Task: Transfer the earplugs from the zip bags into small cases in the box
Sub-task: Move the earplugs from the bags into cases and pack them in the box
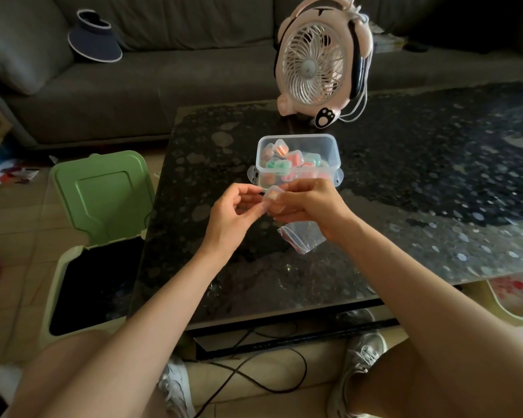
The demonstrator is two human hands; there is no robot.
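A clear plastic box [298,140] stands on the dark glass table [420,182], filled with several small clear cases holding orange, red and green earplugs. Just in front of it, both hands hold one small clear case [273,196] with something pale orange inside. My left hand [234,211] pinches the case from the left with thumb and fingers. My right hand [308,202] grips it from the right. An empty-looking zip bag with a red seal [302,236] hangs under my right hand; I cannot tell whether the hand holds it or it lies on the table.
A pink and white desk fan [317,58] with a white cord stands behind the box. An open green-lidded bin [100,194] sits on the floor left of the table. A grey sofa [169,70] with a dark visor runs along the back. Black cables lie near my shoes.
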